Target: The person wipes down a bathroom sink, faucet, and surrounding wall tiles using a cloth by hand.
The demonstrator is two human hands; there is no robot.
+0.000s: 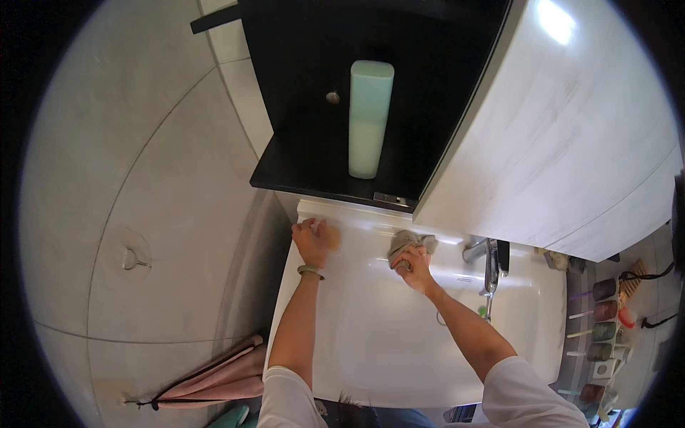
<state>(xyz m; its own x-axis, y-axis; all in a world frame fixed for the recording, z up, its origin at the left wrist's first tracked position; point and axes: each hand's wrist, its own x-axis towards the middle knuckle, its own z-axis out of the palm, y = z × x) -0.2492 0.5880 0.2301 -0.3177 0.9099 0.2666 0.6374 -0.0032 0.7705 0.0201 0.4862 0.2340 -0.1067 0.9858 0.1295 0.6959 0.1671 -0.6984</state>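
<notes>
My left hand (310, 242) is at the back left corner of a white washbasin (385, 342). Its fingers curl around a small translucent, pale orange object (333, 239), which is blurred and partly hidden by the hand; its kind cannot be told. A bracelet (311, 271) circles that wrist. On the basin's back ledge, left of the chrome faucet (489, 265), my right hand (415, 266) grips a crumpled grey-beige cloth (405, 242). Part of the cloth bunches beneath the fingers, and a fold sticks out beyond them to the right.
A tall pale-green container (370, 120) stands on a black shelf (305, 166) above the ledge. A white cabinet panel (535, 144) overhangs the faucet. Cups and toothbrushes sit in a wall rack (602, 326) at right. A pink towel (219, 377) hangs at lower left, near a wall hook (131, 260).
</notes>
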